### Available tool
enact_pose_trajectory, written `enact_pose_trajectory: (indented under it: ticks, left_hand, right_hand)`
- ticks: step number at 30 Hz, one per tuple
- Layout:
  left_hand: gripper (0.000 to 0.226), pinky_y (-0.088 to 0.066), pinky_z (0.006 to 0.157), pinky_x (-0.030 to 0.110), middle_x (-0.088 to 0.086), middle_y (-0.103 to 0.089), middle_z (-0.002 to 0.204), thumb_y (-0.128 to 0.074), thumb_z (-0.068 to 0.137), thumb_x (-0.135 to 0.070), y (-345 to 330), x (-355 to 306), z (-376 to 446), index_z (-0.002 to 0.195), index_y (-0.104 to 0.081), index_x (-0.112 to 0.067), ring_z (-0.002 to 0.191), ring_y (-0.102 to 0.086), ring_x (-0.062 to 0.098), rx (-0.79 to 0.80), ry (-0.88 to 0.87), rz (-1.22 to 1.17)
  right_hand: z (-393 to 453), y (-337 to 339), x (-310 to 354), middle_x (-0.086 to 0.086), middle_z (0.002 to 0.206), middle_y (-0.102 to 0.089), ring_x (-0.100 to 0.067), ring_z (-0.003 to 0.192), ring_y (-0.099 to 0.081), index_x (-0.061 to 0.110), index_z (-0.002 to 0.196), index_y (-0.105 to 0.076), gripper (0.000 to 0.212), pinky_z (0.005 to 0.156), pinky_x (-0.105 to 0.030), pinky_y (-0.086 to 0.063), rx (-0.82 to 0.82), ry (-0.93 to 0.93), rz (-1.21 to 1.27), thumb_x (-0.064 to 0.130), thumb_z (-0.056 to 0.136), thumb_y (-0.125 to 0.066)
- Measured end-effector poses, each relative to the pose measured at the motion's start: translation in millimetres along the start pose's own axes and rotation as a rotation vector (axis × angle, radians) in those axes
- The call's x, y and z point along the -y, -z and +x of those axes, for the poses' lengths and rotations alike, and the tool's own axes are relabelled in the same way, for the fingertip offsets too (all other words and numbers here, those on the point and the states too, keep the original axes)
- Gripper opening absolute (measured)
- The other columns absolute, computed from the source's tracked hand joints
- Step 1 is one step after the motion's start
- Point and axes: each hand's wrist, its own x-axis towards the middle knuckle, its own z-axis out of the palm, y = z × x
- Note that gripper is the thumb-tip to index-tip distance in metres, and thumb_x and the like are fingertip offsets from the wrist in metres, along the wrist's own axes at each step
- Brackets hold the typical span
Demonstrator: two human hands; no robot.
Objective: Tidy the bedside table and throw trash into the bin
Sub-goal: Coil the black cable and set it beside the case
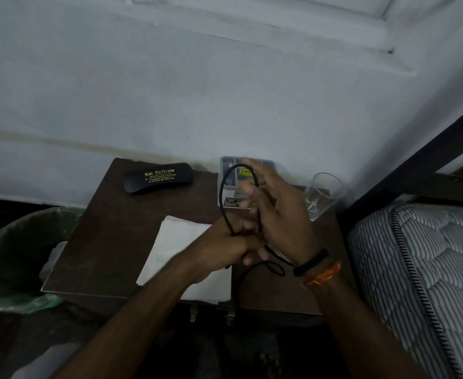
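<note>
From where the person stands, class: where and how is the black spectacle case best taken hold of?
Grip the spectacle case across its narrow width at the middle, coming down from above. It lies flat and lengthwise along the back of the bedside table, with both long sides free.

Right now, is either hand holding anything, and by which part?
Both hold a black cord. The left hand grips it low, where the loop's strands meet; the right hand has its fingers on the loop's upper right side.
</note>
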Motion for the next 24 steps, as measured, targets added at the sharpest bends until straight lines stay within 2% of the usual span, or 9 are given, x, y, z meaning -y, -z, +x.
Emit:
enact_pose_trajectory:
  ticks: [2,4,8,11,16,19,20,22,24]
  left_hand:
    - [0.011,-0.039,0.046,0.016,0.014,-0.067,0.076,-0.059,0.092,0.000,3,-2,-2,0.097,-0.066,0.007,0.049,-0.050,0.009,-0.059,-0.005,-0.023]
    - [0.018,-0.038,0.047,0.018,0.010,-0.063,0.075,-0.067,0.088,-0.009,11,-3,-3,0.101,-0.062,0.003,0.050,-0.050,0.007,-0.159,-0.012,-0.101]
    - [0.021,-0.022,0.040,0.020,0.007,-0.054,0.071,-0.052,0.093,-0.023,33,-7,-9,0.094,-0.062,-0.005,0.050,-0.037,0.010,-0.152,-0.080,-0.464]
    - [0.027,-0.026,0.038,0.017,0.008,-0.053,0.073,-0.043,0.095,-0.014,41,-10,-11,0.104,-0.063,0.002,0.052,-0.038,0.009,-0.054,-0.126,-0.682]
    - [0.035,-0.030,0.049,0.019,0.005,-0.052,0.078,-0.043,0.094,-0.003,36,-12,-4,0.124,-0.058,0.005,0.062,-0.041,0.009,0.004,-0.201,-0.674]
    - [0.041,-0.035,0.053,0.019,0.004,-0.052,0.079,-0.044,0.092,0.002,35,-10,-4,0.132,-0.052,0.008,0.066,-0.042,0.009,0.043,-0.204,-0.676]
    - [0.044,-0.035,0.055,0.021,0.004,-0.052,0.079,-0.044,0.091,0.003,34,-9,-4,0.134,-0.050,0.008,0.067,-0.042,0.010,0.055,-0.202,-0.676]
    - [0.051,-0.037,0.060,0.023,0.003,-0.053,0.078,-0.043,0.087,0.006,33,-9,-7,0.138,-0.045,0.007,0.070,-0.044,0.011,0.093,-0.213,-0.682]
    - [0.060,-0.037,0.067,0.026,0.004,-0.054,0.080,-0.044,0.084,0.011,34,-8,-7,0.144,-0.039,0.002,0.073,-0.046,0.013,0.122,-0.240,-0.682]
  right_hand:
    - [6,1,-7,0.004,0.091,-0.070,-0.008,0.068,-0.066,0.028,0.134,-0.057,0.041,0.063,-0.019,-0.052,-0.048,0.026,-0.041,0.006,0.101,-0.048]
    - [12,7,-24,0.001,0.092,-0.069,-0.008,0.069,-0.063,0.025,0.130,-0.060,0.046,0.062,-0.024,-0.053,-0.122,0.006,-0.140,-0.001,0.096,-0.044]
    - [12,22,-54,-0.006,0.096,-0.071,-0.023,0.086,-0.067,0.012,0.116,-0.068,0.040,0.078,-0.043,-0.058,-0.135,-0.109,-0.342,-0.004,0.088,-0.046]
    - [9,15,-58,-0.009,0.096,-0.071,-0.026,0.091,-0.065,0.009,0.108,-0.070,0.027,0.076,-0.024,-0.044,-0.026,-0.070,-0.485,-0.002,0.092,-0.051]
    - [10,-4,-33,0.001,0.140,-0.054,-0.004,0.126,-0.049,0.019,0.145,-0.043,0.058,0.102,-0.011,-0.038,0.072,0.046,-0.222,-0.002,0.093,-0.054]
    - [10,-13,-21,0.003,0.144,-0.052,-0.006,0.133,-0.047,0.020,0.147,-0.041,0.060,0.108,-0.018,-0.039,0.143,0.053,-0.066,0.000,0.092,-0.053]
    - [10,-16,-21,0.003,0.139,-0.056,-0.004,0.130,-0.050,0.018,0.143,-0.047,0.055,0.106,-0.018,-0.041,0.141,0.066,-0.061,0.001,0.091,-0.053]
    - [10,-22,-24,0.006,0.112,-0.068,0.007,0.104,-0.061,0.010,0.122,-0.062,0.038,0.086,-0.012,-0.049,0.102,0.036,-0.037,-0.006,0.090,-0.052]
    - [13,-27,-26,0.003,0.089,-0.064,0.004,0.082,-0.059,0.008,0.104,-0.065,0.024,0.073,-0.021,-0.054,0.101,-0.025,-0.021,-0.005,0.090,-0.050]
